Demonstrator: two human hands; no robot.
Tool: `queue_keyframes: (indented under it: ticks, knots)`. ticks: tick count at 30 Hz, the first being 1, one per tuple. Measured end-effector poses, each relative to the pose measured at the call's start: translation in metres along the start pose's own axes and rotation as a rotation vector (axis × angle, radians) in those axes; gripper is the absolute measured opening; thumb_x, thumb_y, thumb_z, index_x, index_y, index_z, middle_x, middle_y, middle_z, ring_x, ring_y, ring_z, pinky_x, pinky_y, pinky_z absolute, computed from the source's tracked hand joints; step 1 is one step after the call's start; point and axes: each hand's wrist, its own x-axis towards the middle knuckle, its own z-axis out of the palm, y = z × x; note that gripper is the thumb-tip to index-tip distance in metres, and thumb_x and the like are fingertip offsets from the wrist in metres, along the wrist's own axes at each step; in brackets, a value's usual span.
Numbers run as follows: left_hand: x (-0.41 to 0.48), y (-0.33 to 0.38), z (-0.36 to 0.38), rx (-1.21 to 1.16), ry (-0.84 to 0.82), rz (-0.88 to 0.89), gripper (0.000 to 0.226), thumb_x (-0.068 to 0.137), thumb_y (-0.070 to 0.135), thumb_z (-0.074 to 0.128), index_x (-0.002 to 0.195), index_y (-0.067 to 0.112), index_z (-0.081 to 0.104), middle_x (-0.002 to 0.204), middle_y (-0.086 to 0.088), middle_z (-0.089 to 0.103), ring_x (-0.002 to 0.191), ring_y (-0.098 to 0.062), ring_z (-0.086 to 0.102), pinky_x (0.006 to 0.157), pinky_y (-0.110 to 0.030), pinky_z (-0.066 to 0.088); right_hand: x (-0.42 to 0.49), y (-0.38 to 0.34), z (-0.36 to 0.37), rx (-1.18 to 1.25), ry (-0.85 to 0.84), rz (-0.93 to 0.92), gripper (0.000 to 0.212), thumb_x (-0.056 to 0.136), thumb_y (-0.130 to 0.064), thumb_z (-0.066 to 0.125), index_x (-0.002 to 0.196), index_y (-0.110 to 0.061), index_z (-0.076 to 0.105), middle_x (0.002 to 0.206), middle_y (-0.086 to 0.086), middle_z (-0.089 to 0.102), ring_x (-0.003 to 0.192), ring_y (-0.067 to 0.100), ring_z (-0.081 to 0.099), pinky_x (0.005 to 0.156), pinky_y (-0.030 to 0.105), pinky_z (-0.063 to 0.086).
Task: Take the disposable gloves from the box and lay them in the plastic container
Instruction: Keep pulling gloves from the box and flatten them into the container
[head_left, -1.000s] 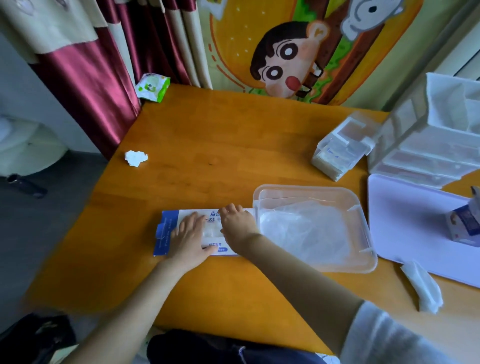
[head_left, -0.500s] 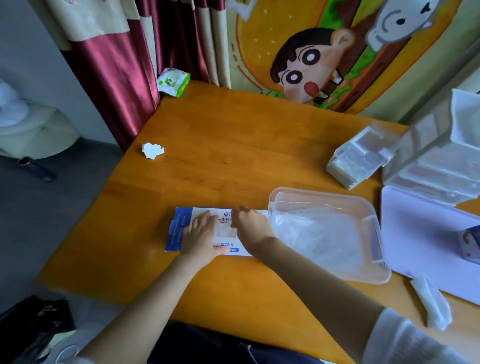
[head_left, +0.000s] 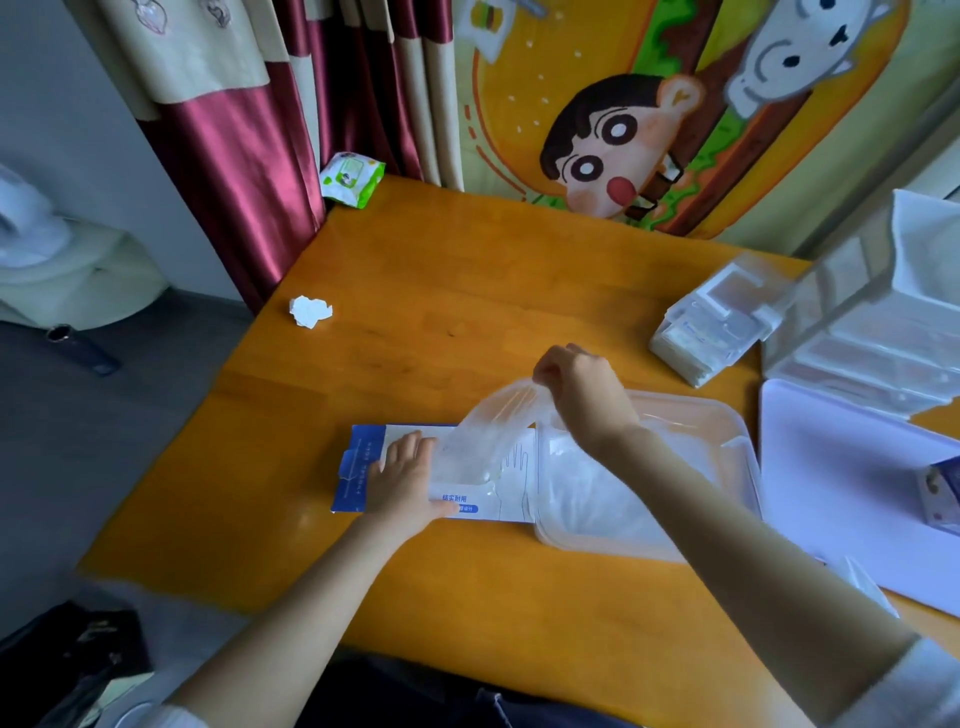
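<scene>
Pulling a glove (head_left: 483, 431) from the box (head_left: 358, 470); container (head_left: 701, 404) sits just to its rt.
Glove stretches up and rt from the box slot to the rt hand (head_left: 582, 397), which pinches its top edge w/ curled fingers over the container's left end. Lt hand (head_left: 405, 483) lies flat, fingers straight, pressing the box down. Box's long axis runs left-right, butting the container.

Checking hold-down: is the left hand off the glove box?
No, the left hand rests flat on top of the glove box.
</scene>
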Motion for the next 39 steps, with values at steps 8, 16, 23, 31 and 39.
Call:
queue_keyframes:
  ticks: [8, 16, 23, 31, 39]
  knots:
    - [-0.001, 0.032, -0.032, -0.177, 0.151, 0.023, 0.045, 0.091, 0.021, 0.06, 0.129, 0.016, 0.036, 0.135, -0.005, 0.034, 0.122, -0.02, 0.039, 0.087, -0.022, 0.036, -0.016, 0.013, -0.058, 0.082, 0.162, 0.163, 0.015, 0.096, -0.016, 0.049, 0.105, -0.006, 0.055, 0.074, 0.006, 0.061, 0.066, 0.023, 0.057, 0.061, 0.032, 0.045]
    - [-0.026, 0.119, -0.068, -0.287, 0.319, 0.464, 0.067, 0.079, 0.034, 0.073, 0.135, 0.018, 0.039, 0.131, 0.002, 0.042, 0.12, -0.015, 0.036, 0.097, -0.03, 0.034, -0.037, 0.0, -0.066, 0.296, 0.07, 0.22, 0.013, 0.095, -0.016, 0.05, 0.108, -0.013, 0.049, 0.064, 0.002, 0.063, 0.051, 0.006, 0.06, 0.06, 0.029, 0.056]
    - [-0.015, 0.12, -0.09, -0.69, 0.3, 0.37, 0.004, 0.091, 0.013, 0.059, 0.089, 0.01, 0.062, 0.076, -0.006, 0.065, 0.071, -0.03, 0.058, 0.058, -0.044, 0.042, -0.044, 0.024, -0.079, 0.533, 0.115, 0.143, 0.042, 0.089, -0.038, 0.056, 0.123, -0.013, 0.05, 0.113, -0.004, 0.058, 0.101, 0.009, 0.058, 0.081, 0.015, 0.048]
    - [-0.028, 0.125, -0.109, -1.046, -0.126, 0.37, 0.018, 0.096, 0.006, 0.051, 0.088, -0.004, 0.063, 0.082, 0.002, 0.066, 0.076, 0.003, 0.061, 0.074, -0.006, 0.044, -0.049, 0.047, -0.067, 0.579, -0.118, 0.031, 0.027, 0.079, -0.013, 0.074, 0.102, -0.011, 0.059, 0.094, 0.001, 0.067, 0.09, 0.009, 0.064, 0.087, 0.027, 0.052]
    - [-0.021, 0.106, -0.107, -0.979, -0.192, 0.218, 0.023, 0.097, 0.019, 0.054, 0.082, 0.006, 0.066, 0.085, 0.001, 0.07, 0.084, -0.003, 0.064, 0.076, -0.011, 0.041, -0.046, 0.046, -0.073, 0.726, -0.003, 0.13, 0.019, 0.097, -0.024, 0.049, 0.081, -0.015, 0.055, 0.076, -0.003, 0.058, 0.067, 0.003, 0.053, 0.065, 0.015, 0.041]
